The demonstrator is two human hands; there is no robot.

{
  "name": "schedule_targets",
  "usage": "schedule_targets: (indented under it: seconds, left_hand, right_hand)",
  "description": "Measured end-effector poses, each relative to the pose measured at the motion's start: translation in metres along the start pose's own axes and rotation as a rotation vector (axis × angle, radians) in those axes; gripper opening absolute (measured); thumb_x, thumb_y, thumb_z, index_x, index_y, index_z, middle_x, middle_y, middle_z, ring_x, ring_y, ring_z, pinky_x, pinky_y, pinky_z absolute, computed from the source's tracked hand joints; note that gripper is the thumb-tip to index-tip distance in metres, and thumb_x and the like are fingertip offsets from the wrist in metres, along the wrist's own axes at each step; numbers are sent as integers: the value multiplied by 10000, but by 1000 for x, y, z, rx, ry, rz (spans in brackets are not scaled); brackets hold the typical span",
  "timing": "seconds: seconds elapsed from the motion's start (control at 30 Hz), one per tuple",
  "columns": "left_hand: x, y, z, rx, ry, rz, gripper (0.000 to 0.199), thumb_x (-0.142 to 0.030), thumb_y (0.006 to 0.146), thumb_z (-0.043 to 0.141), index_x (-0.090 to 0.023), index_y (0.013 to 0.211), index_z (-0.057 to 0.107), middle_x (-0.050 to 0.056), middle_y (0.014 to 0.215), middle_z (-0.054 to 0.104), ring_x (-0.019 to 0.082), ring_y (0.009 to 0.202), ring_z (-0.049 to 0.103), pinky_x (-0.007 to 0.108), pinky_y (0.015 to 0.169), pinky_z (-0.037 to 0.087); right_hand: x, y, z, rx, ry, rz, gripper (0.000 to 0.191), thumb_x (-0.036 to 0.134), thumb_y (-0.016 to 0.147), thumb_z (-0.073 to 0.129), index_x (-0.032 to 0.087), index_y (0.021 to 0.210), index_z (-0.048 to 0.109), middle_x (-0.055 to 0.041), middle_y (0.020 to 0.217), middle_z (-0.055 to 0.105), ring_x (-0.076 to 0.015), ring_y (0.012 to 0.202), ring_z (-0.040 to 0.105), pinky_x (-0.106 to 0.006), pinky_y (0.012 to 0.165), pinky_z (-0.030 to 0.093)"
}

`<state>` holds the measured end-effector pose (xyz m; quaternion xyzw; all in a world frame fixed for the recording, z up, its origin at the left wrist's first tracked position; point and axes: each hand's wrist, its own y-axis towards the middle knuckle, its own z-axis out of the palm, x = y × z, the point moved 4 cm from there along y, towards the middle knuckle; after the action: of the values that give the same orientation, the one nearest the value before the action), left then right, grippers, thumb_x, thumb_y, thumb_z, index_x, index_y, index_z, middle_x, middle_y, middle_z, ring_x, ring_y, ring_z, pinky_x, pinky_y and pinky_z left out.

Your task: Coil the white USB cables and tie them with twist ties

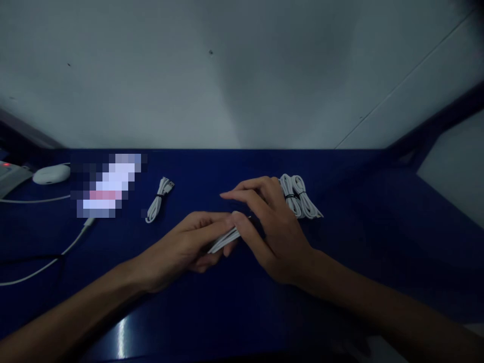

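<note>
Folded white cable [224, 241], likely light, springy and best gripped around its middle, is held above the blue table [212, 312], pinched in the left hand [185, 242] as the right hand [282, 232], fingers spread, thumbs its upper end.

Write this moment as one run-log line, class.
left hand: grips folded white cable | right hand: thumb against it, fingers extended | blue table: tied cable left, tied cables right

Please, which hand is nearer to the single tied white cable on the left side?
Left. The left hand is right of the tied white cable, toward the person; the right hand is farther right.
</note>
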<state>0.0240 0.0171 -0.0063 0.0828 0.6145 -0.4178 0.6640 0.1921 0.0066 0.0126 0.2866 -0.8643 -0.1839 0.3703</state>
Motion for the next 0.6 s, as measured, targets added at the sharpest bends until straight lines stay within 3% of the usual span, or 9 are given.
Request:
schedule_targets:
  seconds: [0.1,0.2,0.27,0.37,0.5,0.6]
  left_hand:
    - [-3,-1,5,59,13,4,539,-517,1128,473,-152,778,661,-8,661,492,86,514,306,240,489,272]
    - [-1,-2,7,58,-18,-1,375,-393,1101,476,-161,887,679,8,702,556,101,526,348,234,471,262]
    - [4,-2,6,29,-74,-32,213,-312,1057,513,-183,1002,674,3,733,592,108,540,385,216,458,265]
    - [11,-2,5,-12,-131,-47,197,-292,1034,514,-178,1004,673,0,721,604,94,514,361,198,447,279]
    - [6,-1,13,90,-143,10,259,-271,1030,487,-165,912,691,16,693,613,92,465,355,207,415,295]
    - [4,-2,12,36,-114,-29,397,-434,1099,494,-177,856,674,4,640,573,97,445,334,205,382,243]
  right_hand:
    - [3,-1,1,-88,-85,-134,232,158,1090,526,146,1263,680,-148,1156,675,-282,1061,623,-476,888,550]
    - [8,-2,3,-129,-142,-277,184,82,1045,521,163,1013,683,-96,911,693,-227,835,609,-409,754,530]
    - [10,-3,6,-136,-191,-360,225,95,1032,542,173,860,663,-64,761,664,-198,710,564,-365,654,501]
    - [12,-5,12,-123,-261,-424,300,163,1046,576,189,755,644,-26,663,631,-169,625,517,-321,539,439]
    - [12,-4,13,-103,-237,-353,354,147,1066,558,207,720,600,22,610,586,-132,562,469,-292,509,399]
    - [9,-2,8,-126,-194,-205,380,113,1065,532,214,698,529,34,601,531,-117,546,438,-289,519,366]
